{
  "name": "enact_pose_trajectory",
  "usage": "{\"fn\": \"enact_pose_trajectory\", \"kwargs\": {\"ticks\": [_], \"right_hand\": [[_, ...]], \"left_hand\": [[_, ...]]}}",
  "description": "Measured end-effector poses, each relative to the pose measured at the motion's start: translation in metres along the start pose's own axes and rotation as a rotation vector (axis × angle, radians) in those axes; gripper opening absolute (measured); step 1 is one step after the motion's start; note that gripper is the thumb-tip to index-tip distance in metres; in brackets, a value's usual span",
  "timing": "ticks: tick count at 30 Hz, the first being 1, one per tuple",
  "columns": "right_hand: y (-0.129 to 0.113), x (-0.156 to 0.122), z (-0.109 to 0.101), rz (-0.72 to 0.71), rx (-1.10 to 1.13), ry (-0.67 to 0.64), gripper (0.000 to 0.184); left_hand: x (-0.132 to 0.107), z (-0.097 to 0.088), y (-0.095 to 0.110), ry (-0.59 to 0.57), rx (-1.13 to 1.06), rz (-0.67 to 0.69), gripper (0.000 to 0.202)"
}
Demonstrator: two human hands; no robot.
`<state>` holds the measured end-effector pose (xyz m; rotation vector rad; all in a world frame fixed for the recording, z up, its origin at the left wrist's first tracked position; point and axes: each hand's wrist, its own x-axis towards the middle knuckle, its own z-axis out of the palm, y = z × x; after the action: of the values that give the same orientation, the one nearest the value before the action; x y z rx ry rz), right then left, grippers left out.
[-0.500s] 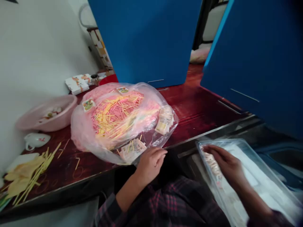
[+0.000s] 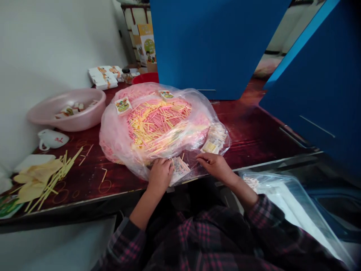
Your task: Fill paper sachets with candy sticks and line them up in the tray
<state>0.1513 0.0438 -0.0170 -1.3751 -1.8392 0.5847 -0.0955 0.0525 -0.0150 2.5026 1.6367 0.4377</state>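
Observation:
A large clear plastic bag (image 2: 118, 139) lies open on the dark red table (image 2: 254, 139), heaped with pink and yellow thin sticks (image 2: 158, 124) and small printed packets. My left hand (image 2: 160, 175) rests with curled fingers on the bag's near edge, touching a small stack of printed packets (image 2: 179, 168). My right hand (image 2: 214, 165) lies flat beside it, fingers stretched toward the same stack. Another bundle of packets (image 2: 214, 140) sits at the bag's right side.
A pink basin (image 2: 67, 118) with small packets stands at the left, a white cup (image 2: 52, 139) near it. Yellow sticks and wrappers (image 2: 42, 177) lie at the table's left end. Blue panels (image 2: 214, 45) rise behind. A clear plastic tray (image 2: 284, 199) sits low at my right.
My right hand left the clear tray at the right and came up to the bag's edge. My left hand shifted onto the packets. The view swung left and up.

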Motion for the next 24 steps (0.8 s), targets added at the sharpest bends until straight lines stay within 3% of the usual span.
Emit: {"fn": "enact_pose_trajectory", "kwargs": {"ticks": [4, 7, 10, 12, 15, 18, 21, 24], "right_hand": [[0.002, 0.002, -0.001, -0.033, -0.024, 0.024, 0.022], [0.016, 0.015, -0.02, -0.083, -0.094, 0.144, 0.023], [0.04, 0.039, -0.054, -0.038, -0.196, 0.377, 0.027], [0.059, 0.059, -0.076, 0.08, -0.243, 0.427, 0.033], [0.082, 0.088, -0.094, 0.217, -0.265, 0.357, 0.038], [0.091, 0.111, -0.096, 0.2, -0.278, 0.283, 0.036], [0.09, 0.12, -0.092, 0.163, -0.296, 0.232, 0.031], [0.085, 0.12, -0.089, 0.114, -0.36, 0.145, 0.028]], "left_hand": [[-0.002, -0.001, -0.003, -0.023, 0.022, 0.002, 0.021], [-0.006, -0.004, 0.0, 0.043, -0.011, -0.016, 0.022], [0.001, -0.006, 0.023, 0.163, -0.158, 0.068, 0.026], [0.018, -0.005, 0.049, 0.151, -0.276, 0.163, 0.027], [0.058, 0.004, 0.09, -0.047, -0.309, 0.193, 0.025], [0.098, 0.017, 0.116, -0.206, -0.231, 0.122, 0.022], [0.119, 0.031, 0.123, -0.253, -0.196, 0.051, 0.024], [0.123, 0.04, 0.122, -0.252, -0.198, 0.012, 0.025]]}}
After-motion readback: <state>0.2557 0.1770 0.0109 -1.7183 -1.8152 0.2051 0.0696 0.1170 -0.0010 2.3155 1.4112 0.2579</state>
